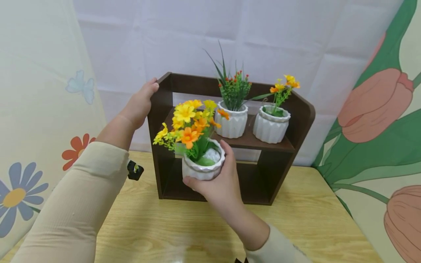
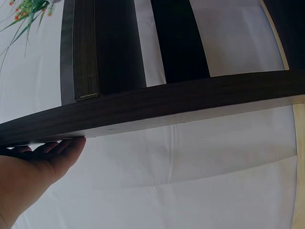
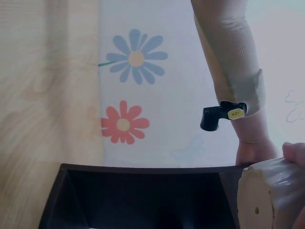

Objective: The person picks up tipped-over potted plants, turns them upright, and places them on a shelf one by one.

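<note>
My right hand [image 1: 221,182] grips a white fluted flowerpot [image 1: 200,171], thumb and fingers around its sides. Yellow and orange artificial flowers [image 1: 189,124] stand in the pot, which is held in front of a dark brown two-level shelf [image 1: 289,124]. In the right wrist view the pot's pale underside [image 3: 255,198] shows, with a small hole. My left hand [image 1: 139,104] rests against the outer face of the shelf's left side panel near its top; in the left wrist view its extended fingers [image 2: 69,152] touch that panel.
On the upper shelf board stand a white pot [image 1: 231,122] with red-berried greenery and another white pot [image 1: 271,126] with orange-yellow flowers. The shelf sits on a wood-grain table [image 1: 158,230]. Behind hangs a white cloth [image 1: 197,36]; flower-printed panels [image 1: 368,146] flank both sides.
</note>
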`<state>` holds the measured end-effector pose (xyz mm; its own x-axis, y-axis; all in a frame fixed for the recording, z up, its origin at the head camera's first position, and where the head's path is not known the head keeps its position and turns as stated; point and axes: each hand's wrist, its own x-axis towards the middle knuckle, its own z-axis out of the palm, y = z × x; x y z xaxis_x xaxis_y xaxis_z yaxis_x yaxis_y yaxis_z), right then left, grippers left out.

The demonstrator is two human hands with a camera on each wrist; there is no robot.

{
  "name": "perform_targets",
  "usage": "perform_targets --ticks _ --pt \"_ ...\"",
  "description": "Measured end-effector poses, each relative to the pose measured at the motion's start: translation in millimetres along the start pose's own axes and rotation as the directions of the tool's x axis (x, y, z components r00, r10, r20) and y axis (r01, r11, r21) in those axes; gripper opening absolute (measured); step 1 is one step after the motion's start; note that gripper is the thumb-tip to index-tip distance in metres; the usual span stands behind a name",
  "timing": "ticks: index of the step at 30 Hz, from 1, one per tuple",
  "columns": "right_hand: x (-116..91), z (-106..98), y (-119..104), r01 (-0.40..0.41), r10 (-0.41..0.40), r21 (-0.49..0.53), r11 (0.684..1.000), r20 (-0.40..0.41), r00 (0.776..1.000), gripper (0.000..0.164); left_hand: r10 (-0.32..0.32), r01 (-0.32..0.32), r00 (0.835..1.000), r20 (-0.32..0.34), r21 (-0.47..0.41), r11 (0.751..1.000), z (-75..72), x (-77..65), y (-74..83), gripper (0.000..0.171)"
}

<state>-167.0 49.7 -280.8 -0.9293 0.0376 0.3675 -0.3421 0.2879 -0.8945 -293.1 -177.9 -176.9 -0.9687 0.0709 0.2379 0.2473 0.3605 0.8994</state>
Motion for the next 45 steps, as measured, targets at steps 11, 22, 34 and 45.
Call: perform_targets --ticks 11,22,34,45 --pt "33 10 -17 0.028 -0.028 0.000 1.000 0.007 1.000 0.113 -0.002 0.002 1.000 0.007 -0.012 1.000 0.8 -1.6 -0.2 0.063" --pt "69 19 -27 0.080 -0.081 -0.043 0.996 -0.025 0.996 0.114 -0.010 0.010 1.000 -0.003 -0.010 1.000 0.2 -1.4 0.8 0.062" --pt "96 34 -31 0.024 -0.029 -0.095 0.995 -0.045 0.999 0.110 0.019 -0.019 1.000 -0.017 -0.005 1.000 -2.1 -0.3 1.4 0.058" --pt "114 44 -30 0.016 -0.027 -0.118 0.993 -0.090 0.996 0.109 0.025 -0.025 1.000 0.008 -0.034 0.999 -2.0 -0.2 2.0 0.058"
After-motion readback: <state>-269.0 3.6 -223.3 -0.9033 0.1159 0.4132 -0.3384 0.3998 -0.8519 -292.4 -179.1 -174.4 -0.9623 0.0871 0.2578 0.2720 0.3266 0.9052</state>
